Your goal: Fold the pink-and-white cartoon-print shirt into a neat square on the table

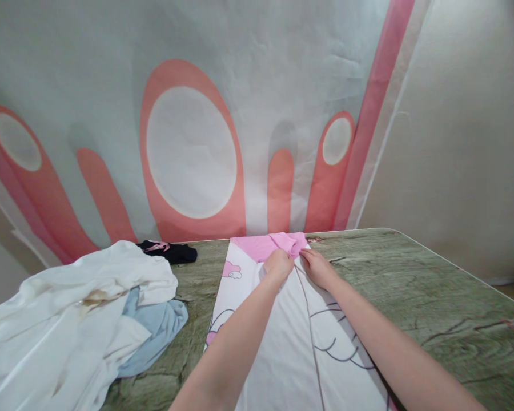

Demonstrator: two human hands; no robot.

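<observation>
1. Grasping the white cartoon-print garment's pink end [251, 246] near the wood-grain table's [411, 297] far edge, the left hand [278, 264] was curled tight; the right hand's [319, 268] fingertips touched it, whether pinching I could not tell.
2. The white cartoon-print garment [282, 348] lay lengthwise across the table.
3. White clothes [68, 297] and light-blue cloth [158, 325] covered the table's left, a black garment [182, 253] behind.

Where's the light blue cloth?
In the head view, the light blue cloth lies at left on the greenish wood-grain table, partly under the rumpled white cloth.

Left hand [278, 264], right hand [319, 269] touch garment [285, 331] (printed).
</observation>
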